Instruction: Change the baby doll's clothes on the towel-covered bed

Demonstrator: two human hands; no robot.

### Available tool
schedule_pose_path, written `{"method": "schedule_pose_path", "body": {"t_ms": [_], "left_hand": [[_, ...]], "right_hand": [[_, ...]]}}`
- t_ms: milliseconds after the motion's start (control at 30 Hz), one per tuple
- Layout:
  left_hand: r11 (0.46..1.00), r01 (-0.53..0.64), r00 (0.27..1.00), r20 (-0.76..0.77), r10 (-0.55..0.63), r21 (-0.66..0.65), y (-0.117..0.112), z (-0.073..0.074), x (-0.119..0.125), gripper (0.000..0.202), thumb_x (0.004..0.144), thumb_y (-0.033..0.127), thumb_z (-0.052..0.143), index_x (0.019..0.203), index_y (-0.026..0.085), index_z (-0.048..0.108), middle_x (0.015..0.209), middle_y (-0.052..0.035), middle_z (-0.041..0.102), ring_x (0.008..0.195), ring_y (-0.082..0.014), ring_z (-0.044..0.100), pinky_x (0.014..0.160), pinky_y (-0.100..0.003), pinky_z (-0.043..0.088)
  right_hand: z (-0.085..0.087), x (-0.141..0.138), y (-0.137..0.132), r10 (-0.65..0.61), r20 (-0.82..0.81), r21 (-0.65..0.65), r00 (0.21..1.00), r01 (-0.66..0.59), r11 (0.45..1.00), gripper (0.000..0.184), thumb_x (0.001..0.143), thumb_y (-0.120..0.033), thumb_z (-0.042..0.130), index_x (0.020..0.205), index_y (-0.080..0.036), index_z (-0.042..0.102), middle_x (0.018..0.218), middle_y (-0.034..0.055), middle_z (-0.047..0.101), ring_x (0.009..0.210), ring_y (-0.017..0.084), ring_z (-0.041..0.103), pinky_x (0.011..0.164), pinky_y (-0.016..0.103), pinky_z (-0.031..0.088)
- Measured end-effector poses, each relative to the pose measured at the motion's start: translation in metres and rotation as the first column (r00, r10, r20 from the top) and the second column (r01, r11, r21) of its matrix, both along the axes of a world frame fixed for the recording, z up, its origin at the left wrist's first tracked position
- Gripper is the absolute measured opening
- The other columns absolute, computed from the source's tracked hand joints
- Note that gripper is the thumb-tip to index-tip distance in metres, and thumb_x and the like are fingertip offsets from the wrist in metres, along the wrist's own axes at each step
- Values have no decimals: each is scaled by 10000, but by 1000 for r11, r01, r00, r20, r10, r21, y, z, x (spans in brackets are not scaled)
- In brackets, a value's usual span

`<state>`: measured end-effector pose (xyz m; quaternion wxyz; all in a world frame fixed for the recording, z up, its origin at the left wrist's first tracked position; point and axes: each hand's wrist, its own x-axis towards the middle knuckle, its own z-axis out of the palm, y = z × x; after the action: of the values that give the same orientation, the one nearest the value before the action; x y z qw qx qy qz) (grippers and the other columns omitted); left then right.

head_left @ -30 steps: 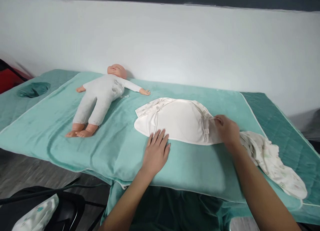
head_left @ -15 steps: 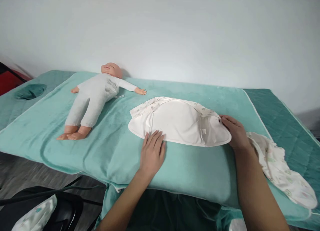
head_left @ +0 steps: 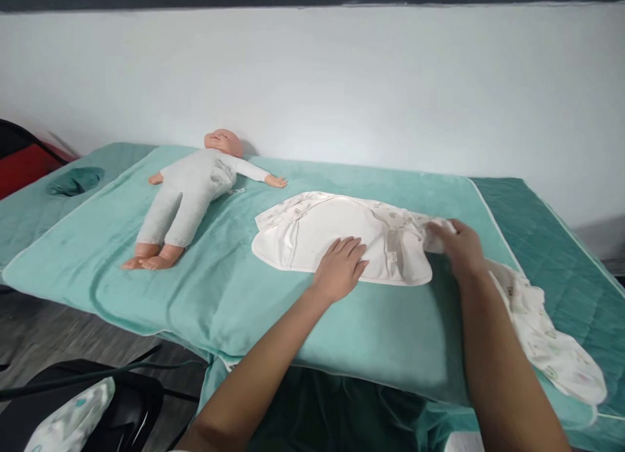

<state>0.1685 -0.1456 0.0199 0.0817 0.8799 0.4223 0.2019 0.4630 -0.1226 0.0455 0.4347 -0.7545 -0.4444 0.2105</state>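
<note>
Lying flat on the teal towel (head_left: 234, 296) that covers the surface, the white baby garment (head_left: 312, 234) has its long axis running left to right, roughly parallel to the towel's near edge. The left grip (head_left: 340, 268) rests palm down on the near middle of the garment, with its fingers stretched out close together and pointing toward the right end; it presses and pinches nothing. The right grip (head_left: 458, 247) sits at the garment's right end, where its fingers are closed on a bunched fold of the fabric lifted slightly off the towel. That end is therefore already inside the right grip, and the rest of the garment stretches away from it toward the left, passing under the left grip.

A patterned cloth (head_left: 541, 338) trails off just beyond the right forearm. A doll (head_left: 193, 191) in a grey suit lies on its back well apart to the left, its head toward the wall.

No brand, label or writing can be read. The garment's trim and the patterned cloth carry small faint printed motifs, too small to make out.
</note>
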Motion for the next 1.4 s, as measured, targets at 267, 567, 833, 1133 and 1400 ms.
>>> {"method": "schedule_pose_path", "body": {"t_ms": [267, 567, 833, 1133, 1400], "left_hand": [[998, 40, 998, -47, -43, -50, 29, -1, 26, 518, 1058, 425, 247, 1470, 196, 463, 1586, -52, 428, 1501, -202, 348, 1271, -425, 261], [989, 128, 990, -52, -132, -73, 80, 1, 69, 451, 1050, 363, 284, 1401, 188, 507, 1521, -60, 502, 1476, -216, 374, 1265, -443, 260], [991, 106, 991, 90, -98, -83, 88, 2, 71, 434, 1003, 274, 406, 1434, 219, 416, 1538, -71, 467, 1409, -213, 451, 1238, -412, 304], [991, 82, 991, 119, -69, -106, 91, -2, 71, 387, 987, 260, 456, 1365, 183, 496, 1452, -79, 552, 1344, -230, 501, 1203, -403, 337], [997, 73, 997, 23, -72, -24, 88, -2, 71, 328, 1023, 324, 397, 1249, 204, 601, 1391, -69, 576, 1345, -218, 469, 1185, -399, 340]], "right_hand": [[1, 22, 53, -250, -14, 175, 968, 248, 953, 233, 815, -268, 667, 984, -108, 647, 883, 102, 634, 679, 121, 502, 630, 281, 403], [-22, 33, 67, -266, 114, 287, 957, 224, 931, 217, 874, -262, 575, 1049, -138, 602, 1000, 92, 634, 859, 170, 582, 823, 307, 467], [-25, 28, 53, -172, 76, 116, 982, 163, 980, 341, 804, -434, 687, 1023, -178, 630, 800, 37, 624, 712, 214, 588, 714, 372, 491], [-25, 39, 51, -54, 71, 359, 996, 25, 933, 487, 761, -230, 554, 1240, -195, 633, 995, 53, 648, 916, 222, 628, 899, 424, 520], [-43, 41, 60, -60, 328, 184, 943, -2, 983, 486, 714, -172, 517, 1187, -123, 612, 1183, 180, 613, 1137, 313, 584, 1067, 538, 436]]}}
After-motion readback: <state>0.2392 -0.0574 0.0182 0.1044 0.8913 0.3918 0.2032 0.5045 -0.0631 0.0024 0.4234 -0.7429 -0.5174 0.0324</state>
